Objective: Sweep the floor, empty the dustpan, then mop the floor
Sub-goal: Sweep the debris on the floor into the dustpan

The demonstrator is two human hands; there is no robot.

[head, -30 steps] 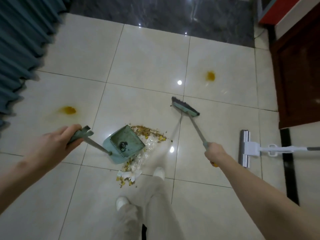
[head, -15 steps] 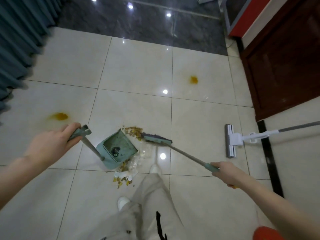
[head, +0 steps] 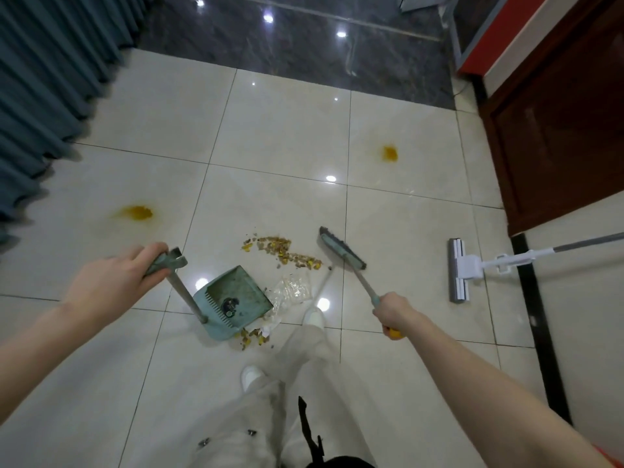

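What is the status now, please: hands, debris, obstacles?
Left hand grips dustpan handle, right hand grips broom. Debris mostly outside pan. Mop lies right, clear.

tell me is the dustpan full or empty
Nearly empty: the dustpan holds only one small dark object, while the crumb pile lies on the floor beyond its open edge.

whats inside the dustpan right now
The dustpan holds one small dark round object near its comb teeth, otherwise looks nearly bare. The crumbs remain on the floor. Anything beneath the pan is hidden.
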